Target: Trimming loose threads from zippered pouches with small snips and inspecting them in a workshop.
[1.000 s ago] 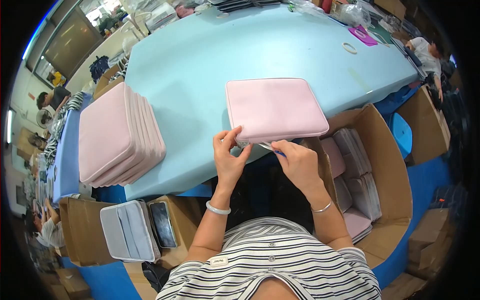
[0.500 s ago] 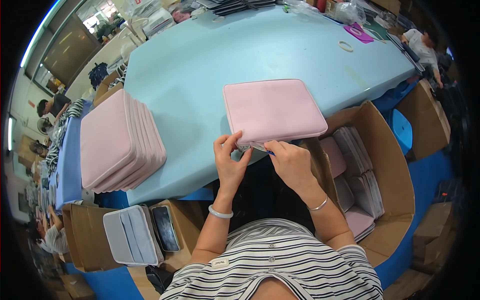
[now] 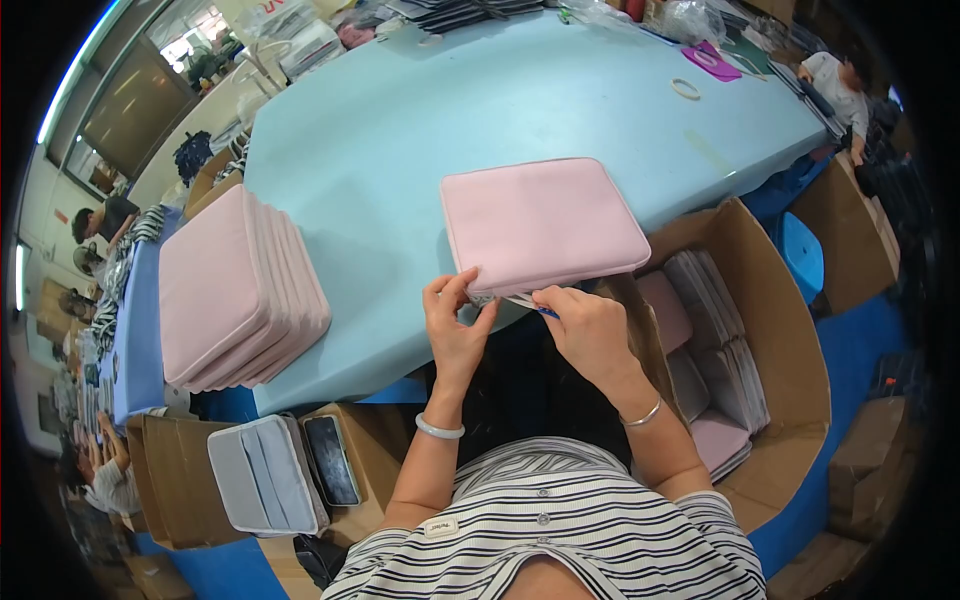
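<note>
A pink zip laptop sleeve lies flat at the near edge of the light blue table, its near side turned toward me. My left hand grips its near left corner, thumb below and fingertips on top. In my right hand is a small slim tool with a blue handle; its pale tip points left along the near edge of the sleeve, beside my left thumb. The tip is too small to tell its kind. To the left stands a tilted stack of several pink sleeves.
An open cardboard box with pink and grey sleeves stands at the right. At lower left, a grey sleeve and a phone rest on boxes. A tape roll and a blue stool are farther right. Other people work at both sides.
My right hand has shifted slightly, and more of the blue handle shows. My left hand keeps its grip on the corner. The whole view has moved a little.
</note>
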{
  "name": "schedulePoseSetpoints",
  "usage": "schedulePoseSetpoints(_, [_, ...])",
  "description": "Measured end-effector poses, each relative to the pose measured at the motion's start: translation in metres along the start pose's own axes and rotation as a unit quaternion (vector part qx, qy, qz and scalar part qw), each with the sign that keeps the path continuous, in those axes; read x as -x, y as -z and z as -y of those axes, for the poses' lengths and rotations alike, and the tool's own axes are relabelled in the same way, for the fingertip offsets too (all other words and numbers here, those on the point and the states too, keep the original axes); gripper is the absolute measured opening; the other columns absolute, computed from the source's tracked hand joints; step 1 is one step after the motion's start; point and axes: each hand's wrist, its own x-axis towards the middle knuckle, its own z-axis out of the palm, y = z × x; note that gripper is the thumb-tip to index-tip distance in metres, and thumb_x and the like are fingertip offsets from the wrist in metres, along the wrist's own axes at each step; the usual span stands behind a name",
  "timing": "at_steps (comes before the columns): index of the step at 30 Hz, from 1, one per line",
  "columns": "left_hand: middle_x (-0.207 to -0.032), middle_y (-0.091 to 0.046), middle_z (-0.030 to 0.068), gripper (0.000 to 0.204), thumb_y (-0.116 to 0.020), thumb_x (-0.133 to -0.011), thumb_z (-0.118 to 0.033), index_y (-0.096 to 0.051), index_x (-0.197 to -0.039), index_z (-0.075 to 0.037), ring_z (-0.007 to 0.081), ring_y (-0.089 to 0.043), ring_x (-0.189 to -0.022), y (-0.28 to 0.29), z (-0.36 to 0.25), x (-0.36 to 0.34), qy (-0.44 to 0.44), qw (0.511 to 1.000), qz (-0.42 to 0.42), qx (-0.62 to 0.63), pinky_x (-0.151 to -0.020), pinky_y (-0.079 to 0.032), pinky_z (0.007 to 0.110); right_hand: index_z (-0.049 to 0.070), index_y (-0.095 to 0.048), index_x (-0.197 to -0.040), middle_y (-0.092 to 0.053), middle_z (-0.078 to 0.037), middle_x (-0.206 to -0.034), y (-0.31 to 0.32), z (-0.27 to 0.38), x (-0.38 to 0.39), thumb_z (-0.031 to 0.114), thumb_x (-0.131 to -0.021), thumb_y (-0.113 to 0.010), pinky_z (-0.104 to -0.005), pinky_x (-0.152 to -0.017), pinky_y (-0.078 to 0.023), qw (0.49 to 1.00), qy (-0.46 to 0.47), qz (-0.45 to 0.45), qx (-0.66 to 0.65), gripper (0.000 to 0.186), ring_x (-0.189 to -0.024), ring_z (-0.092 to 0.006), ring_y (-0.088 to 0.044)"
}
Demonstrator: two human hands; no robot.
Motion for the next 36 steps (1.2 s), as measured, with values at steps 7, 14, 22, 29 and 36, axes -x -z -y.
schedulePoseSetpoints(7, [-0.115,-0.041,0.0049,0.047,-0.073,-0.074,0.005,-0.059,-0.118,-0.004,0.0111,-0.053,-0.094,-0.0003,-0.0015,0.0006,0.0,1.0,0.008,-0.012,-0.081,-0.048,0.025,0.009,-0.063,-0.089,-0.067,-0.005,-0.079,-0.0048,0.0013,-0.0042,0.009,-0.077,-0.067,-0.0337,-0.056,-0.05,0.999,-0.014,0.04,0.02,0.013,-0.068,-0.0242,-0.065])
schedulePoseSetpoints(14, [-0.114,-0.041,0.0046,0.047,-0.074,-0.073,0.004,-0.059,-0.117,-0.004,0.0108,-0.052,-0.092,0.0004,0.0007,0.002,-0.002,1.0,0.0,-0.008,-0.08,-0.047,0.024,0.009,-0.062,-0.087,-0.066,-0.006,-0.075,-0.009,0.0042,-0.0047,0.009,-0.076,-0.067,-0.0349,-0.055,-0.05,0.997,-0.015,0.034,0.067,0.013,-0.066,-0.0253,-0.065])
schedulePoseSetpoints(22, [-0.107,-0.046,0.0063,0.045,-0.077,-0.069,-0.001,-0.063,-0.111,-0.007,0.0147,-0.052,-0.084,-0.0008,0.0011,0.0025,-0.005,1.0,-0.028,0.006,-0.074,-0.049,0.027,0.008,-0.058,-0.079,-0.061,-0.008,-0.065,-0.0068,0.0053,-0.0052,0.008,-0.079,-0.061,-0.0341,-0.049,-0.049,0.996,0.01,0.019,0.086,0.003,-0.059,-0.0248,-0.064])
schedulePoseSetpoints(29, [-0.113,-0.041,0.0033,0.047,-0.074,-0.071,0.004,-0.06,-0.115,-0.006,0.0094,-0.048,-0.087,-0.0001,-0.0006,0.003,0.002,1.0,-0.005,-0.008,-0.076,-0.045,0.023,0.009,-0.06,-0.083,-0.064,-0.007,-0.07,-0.0082,0.0042,-0.0064,0.009,-0.078,-0.064,-0.0352,-0.052,-0.05,0.997,0.005,0.032,0.068,0.007,-0.062,-0.0253,-0.065])
schedulePoseSetpoints(36, [-0.108,-0.046,0.0069,0.045,-0.077,-0.069,-0.001,-0.063,-0.111,-0.008,0.0157,-0.054,-0.087,-0.0001,0.0019,0.0035,-0.002,1.0,-0.025,-0.005,-0.075,-0.05,0.027,0.009,-0.062,-0.086,-0.066,-0.007,-0.075,-0.0086,0.0047,-0.0067,0.008,-0.076,-0.067,-0.0354,-0.056,-0.051,0.995,-0.004,0.056,0.083,0.012,-0.066,-0.0258,-0.065])
